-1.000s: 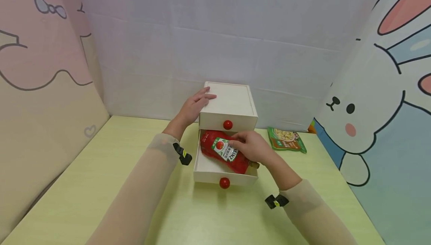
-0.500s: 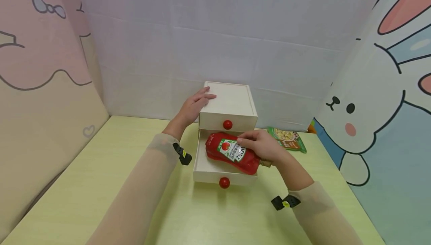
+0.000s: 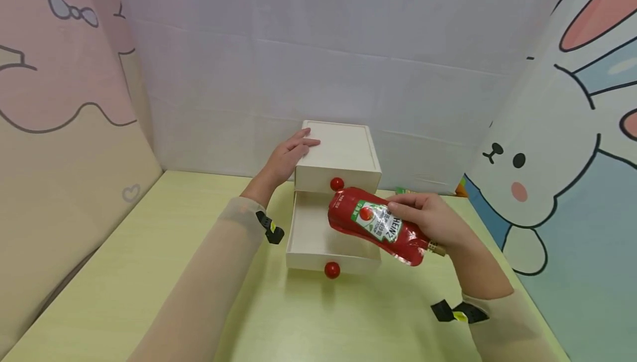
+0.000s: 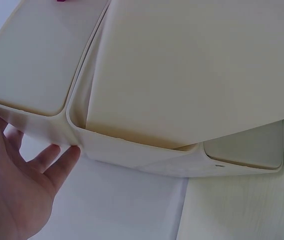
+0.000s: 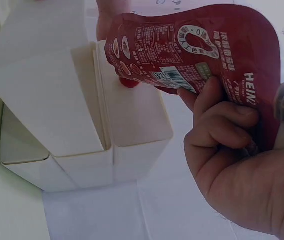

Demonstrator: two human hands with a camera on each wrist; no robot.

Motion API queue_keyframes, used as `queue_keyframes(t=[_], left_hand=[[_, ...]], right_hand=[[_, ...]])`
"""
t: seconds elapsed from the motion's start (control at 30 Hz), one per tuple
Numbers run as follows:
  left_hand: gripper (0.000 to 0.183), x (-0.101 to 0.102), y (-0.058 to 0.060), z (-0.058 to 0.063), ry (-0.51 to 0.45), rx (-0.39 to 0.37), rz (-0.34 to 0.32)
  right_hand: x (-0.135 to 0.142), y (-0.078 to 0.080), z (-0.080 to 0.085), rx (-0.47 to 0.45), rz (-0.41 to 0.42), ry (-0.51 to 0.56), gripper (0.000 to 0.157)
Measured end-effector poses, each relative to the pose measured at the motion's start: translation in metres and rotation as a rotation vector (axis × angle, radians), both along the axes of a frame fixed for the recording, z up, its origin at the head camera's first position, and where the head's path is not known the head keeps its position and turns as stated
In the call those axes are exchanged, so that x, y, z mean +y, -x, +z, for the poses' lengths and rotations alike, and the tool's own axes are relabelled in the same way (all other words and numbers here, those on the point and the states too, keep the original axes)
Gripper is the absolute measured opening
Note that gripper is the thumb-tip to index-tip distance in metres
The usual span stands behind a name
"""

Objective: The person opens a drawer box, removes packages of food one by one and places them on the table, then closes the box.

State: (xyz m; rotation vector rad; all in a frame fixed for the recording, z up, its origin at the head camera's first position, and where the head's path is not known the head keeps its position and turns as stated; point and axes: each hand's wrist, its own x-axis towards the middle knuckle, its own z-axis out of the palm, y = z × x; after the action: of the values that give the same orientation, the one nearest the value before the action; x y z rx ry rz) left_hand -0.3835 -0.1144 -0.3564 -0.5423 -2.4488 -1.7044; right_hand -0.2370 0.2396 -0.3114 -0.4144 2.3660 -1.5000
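My right hand [image 3: 440, 221] pinches a red Heinz ketchup pouch [image 3: 370, 221], held tilted over the right side of a pulled-out drawer [image 3: 313, 235]. The pouch's gold cap points down to the right, near the wrist. In the right wrist view the fingers curl against the back of the pouch [image 5: 196, 45], by its barcode. That drawer belongs to a small white cabinet [image 3: 343, 146] with red knobs; its inside shows bare white where the pouch does not cover it. My left hand [image 3: 282, 164] rests with extended fingers on the cabinet's top left edge.
Behind the right hand, only a sliver of a green food packet [image 3: 404, 190] shows. The drawer's red knob [image 3: 332, 269] juts out over the pale table [image 3: 224, 295]. A white cloth wall [image 3: 249, 85] stands close behind the cabinet, with printed cartoon panels on both sides.
My right hand has lifted the ketchup pouch out of the drawer and moved it to the right, toward me. It now hides most of the green packet. My left hand stays put.
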Motion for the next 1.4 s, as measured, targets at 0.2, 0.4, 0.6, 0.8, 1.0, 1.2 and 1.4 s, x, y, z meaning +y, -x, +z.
queue_keyframes(t=[0.2, 0.4, 0.6, 0.8, 1.0, 1.2, 1.4], left_hand=[[0.048, -0.001, -0.002, 0.001, -0.013, -0.002, -0.002], [0.048, -0.001, -0.003, 0.002, -0.010, 0.004, -0.005], [0.049, -0.001, -0.002, 0.002, -0.002, 0.003, -0.003], [0.048, -0.001, -0.001, 0.001, -0.008, 0.001, 0.001], [0.047, -0.002, -0.001, 0.001, -0.010, 0.006, -0.001], [0.047, -0.002, -0.001, 0.001, -0.006, 0.007, -0.004], [0.048, -0.002, -0.001, 0.002, -0.002, 0.004, -0.008]], right_hand=[[0.031, -0.008, 0.014, 0.037, -0.013, 0.101, 0.027], [0.059, -0.008, 0.017, 0.011, -0.091, 0.281, 0.032], [0.076, -0.001, 0.013, -0.007, -0.193, 0.431, 0.030], [0.081, 0.009, 0.003, -0.077, -0.327, 0.593, 0.023], [0.081, 0.031, -0.022, -0.124, -0.437, 0.525, 0.013], [0.067, 0.057, -0.059, -0.082, -0.491, 0.220, 0.064], [0.048, 0.072, -0.094, -0.061, -0.527, 0.061, 0.065]])
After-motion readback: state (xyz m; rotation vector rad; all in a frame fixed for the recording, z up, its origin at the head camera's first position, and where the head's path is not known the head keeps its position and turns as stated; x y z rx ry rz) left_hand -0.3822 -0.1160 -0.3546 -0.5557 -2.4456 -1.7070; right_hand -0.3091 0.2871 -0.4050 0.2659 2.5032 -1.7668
